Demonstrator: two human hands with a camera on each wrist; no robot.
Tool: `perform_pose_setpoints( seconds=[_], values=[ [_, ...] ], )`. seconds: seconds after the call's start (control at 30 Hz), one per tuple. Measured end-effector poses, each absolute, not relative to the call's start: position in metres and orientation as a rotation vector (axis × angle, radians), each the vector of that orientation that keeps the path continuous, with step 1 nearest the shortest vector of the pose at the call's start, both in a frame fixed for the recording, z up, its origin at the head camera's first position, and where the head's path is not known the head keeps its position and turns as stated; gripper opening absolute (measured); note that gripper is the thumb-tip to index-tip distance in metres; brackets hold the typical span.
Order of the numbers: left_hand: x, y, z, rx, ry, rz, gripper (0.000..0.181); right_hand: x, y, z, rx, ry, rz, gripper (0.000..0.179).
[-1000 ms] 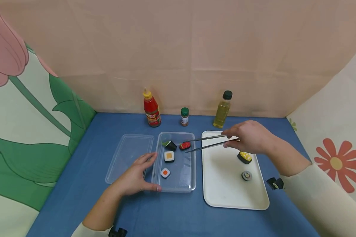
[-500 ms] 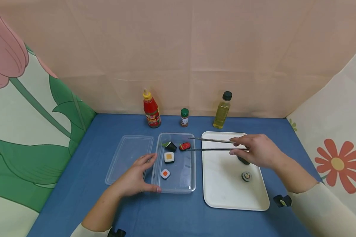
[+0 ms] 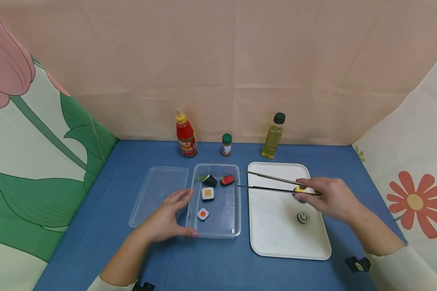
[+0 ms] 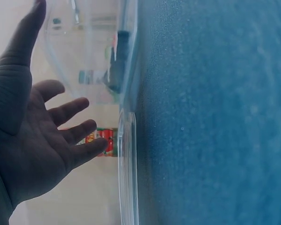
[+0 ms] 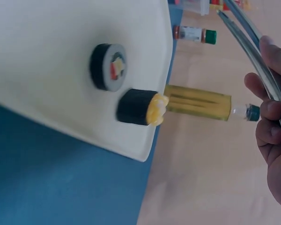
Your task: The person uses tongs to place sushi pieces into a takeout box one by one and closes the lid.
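Observation:
My right hand [image 3: 327, 198] holds metal tongs [image 3: 273, 178] over the white tray [image 3: 273, 238], arms apart with nothing between the tips, which point left toward the container's right rim. Below the hand sits a sushi piece with yellow topping [image 5: 143, 108], partly covered in the head view. A round sushi roll [image 3: 303, 217] lies nearer on the tray. My left hand [image 3: 171, 218], fingers spread, is at the left side of the clear plastic container [image 3: 220, 232]. Inside are a red-topped sushi [image 3: 227, 180], a dark hand roll [image 3: 209, 180], a yellow-centred piece [image 3: 207, 194] and an orange-centred piece [image 3: 203, 214].
A clear lid [image 3: 160, 186] lies on the blue table left of the container, partly behind my left hand. Along the back stand a red sauce bottle [image 3: 187, 139], a small green-capped jar [image 3: 226, 144] and an oil bottle [image 3: 272, 137]. Fabric walls enclose the table.
My right hand has drawn back to the right and nearer with the tongs, leaving the red-topped sushi in the container. The left hand stays in place.

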State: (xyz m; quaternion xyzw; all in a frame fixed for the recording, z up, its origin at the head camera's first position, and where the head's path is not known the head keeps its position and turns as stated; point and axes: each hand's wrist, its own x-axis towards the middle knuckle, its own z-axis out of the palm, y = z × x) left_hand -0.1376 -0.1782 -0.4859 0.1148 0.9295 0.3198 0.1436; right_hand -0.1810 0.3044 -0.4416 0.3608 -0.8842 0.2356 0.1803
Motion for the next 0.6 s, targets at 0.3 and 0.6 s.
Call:
perform_pose_setpoints(
  seconds=[0.3,0.6],
  values=[
    [-0.138,-0.177,-0.484,0.312,2.670,0.914,0.125,-0.169,0.326,-0.452,0.935,-2.497,0.655,0.043],
    [-0.137,-0.177,-0.485,0.315,2.670,0.917,0.125,-0.148,0.354,-0.462,0.769,-2.605,0.568,0.054]
  ],
)
